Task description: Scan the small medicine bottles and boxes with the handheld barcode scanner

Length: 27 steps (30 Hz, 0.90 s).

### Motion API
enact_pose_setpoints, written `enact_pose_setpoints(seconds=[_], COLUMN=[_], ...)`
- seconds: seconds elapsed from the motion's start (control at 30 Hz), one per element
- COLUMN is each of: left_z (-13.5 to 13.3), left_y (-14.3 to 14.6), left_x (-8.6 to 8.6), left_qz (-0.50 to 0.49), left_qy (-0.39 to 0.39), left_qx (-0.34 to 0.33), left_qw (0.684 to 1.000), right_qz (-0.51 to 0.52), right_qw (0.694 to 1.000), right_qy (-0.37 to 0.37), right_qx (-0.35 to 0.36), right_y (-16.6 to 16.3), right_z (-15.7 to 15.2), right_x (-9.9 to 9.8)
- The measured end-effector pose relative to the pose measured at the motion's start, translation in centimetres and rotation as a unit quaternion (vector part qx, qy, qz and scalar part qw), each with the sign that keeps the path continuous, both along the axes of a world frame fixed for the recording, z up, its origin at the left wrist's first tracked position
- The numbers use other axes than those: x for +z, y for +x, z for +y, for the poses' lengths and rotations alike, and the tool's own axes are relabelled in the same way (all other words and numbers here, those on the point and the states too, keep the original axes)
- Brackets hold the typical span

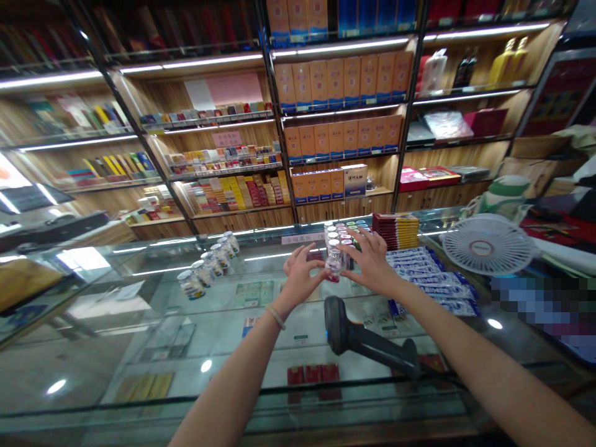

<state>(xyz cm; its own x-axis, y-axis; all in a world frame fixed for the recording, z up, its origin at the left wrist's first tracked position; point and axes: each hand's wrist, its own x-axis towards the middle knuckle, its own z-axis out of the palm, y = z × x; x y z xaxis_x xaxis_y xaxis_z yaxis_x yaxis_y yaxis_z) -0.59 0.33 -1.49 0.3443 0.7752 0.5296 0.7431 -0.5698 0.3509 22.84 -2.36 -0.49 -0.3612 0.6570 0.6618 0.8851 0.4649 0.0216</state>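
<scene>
Small lidded jars [334, 243] stand in close rows on the glass counter [223, 347], with white, pink, green and blue lids. At the front of the rows is a clear jar [334, 266] with a pink-red base. My left hand [305, 273] is at its left side, fingers apart and thumb tip at the jar. From the right, my right hand [370, 264] reaches over the rows with fingers spread, fingertips by the lids. Contact at some fingertips is hard to make out. A dark handheld barcode scanner [367, 338] lies below my hands.
Several jars [209, 264] stand in a line at left. Stacked red and yellow packs [395, 231], blue-white packets [433, 279] and a white fan [488, 245] are at right. Shelves of orange boxes [344, 139] rise behind. Goods [313, 374] show under the glass.
</scene>
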Motion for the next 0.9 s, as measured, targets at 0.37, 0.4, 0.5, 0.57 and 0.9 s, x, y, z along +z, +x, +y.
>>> enact_pose_setpoints(seconds=[0.37,0.4,0.5,0.57,0.9], left_z=[-1.3,-1.4,-1.7,-1.9,-2.4], left_y=[0.6,0.6,0.7,0.8,0.3], left_x=[1.2,1.4,1.7,1.8,2.8], left_qz=[0.023,0.028,0.044,0.052,0.079], left_qy=[0.020,0.025,0.040,0.046,0.094], left_qx=[-0.018,-0.021,-0.024,-0.019,0.017], left_qw=[0.999,0.999,0.998,0.997,0.992], right_qz=[0.030,0.031,0.027,0.018,-0.018], right_qw=[0.997,0.997,0.996,0.996,0.994], right_qy=[0.067,0.069,0.073,0.075,0.109], right_qx=[-0.025,-0.029,-0.035,-0.034,-0.011], right_y=[-0.2,-0.2,-0.3,-0.4,0.0], right_z=[-0.1,-0.1,-0.2,-0.2,-0.5], right_x=[-0.3,-0.3,-0.2,-0.2,0.0])
